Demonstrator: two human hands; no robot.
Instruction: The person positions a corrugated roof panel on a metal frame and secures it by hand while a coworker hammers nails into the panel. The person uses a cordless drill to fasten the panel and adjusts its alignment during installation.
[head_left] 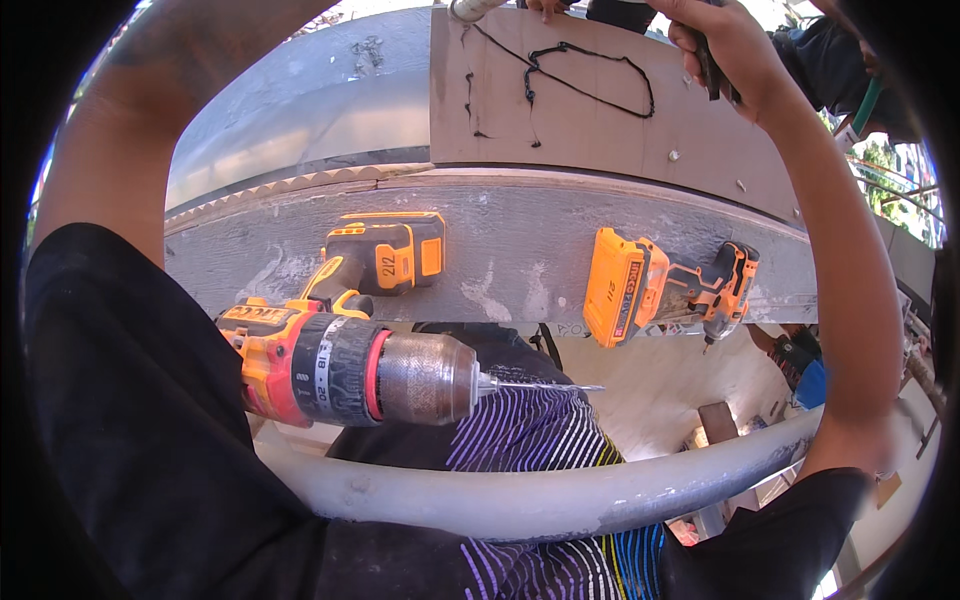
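My right hand [722,45] is raised at the upper right, its fingers closed round a black handle [713,72]. The rest of that tool is cut off or hidden, so I cannot tell its kind. My left forearm rises past the upper left edge, and the left hand is out of sight. Below the right hand stands a brown panel [560,120] with wavy black beads of sealant [640,75] on it. The end of a pale tube [472,8] shows at the panel's top edge. Fingers of another hand [545,8] rest there too; whose they are is unclear.
An orange and black drill [330,365] with a thin bit looms close, its battery over a grey plank [500,250]. An orange impact driver [660,285] lies on the plank further right. A pale pipe [540,495] crosses before my body. A dark-clothed person [840,70] is at upper right.
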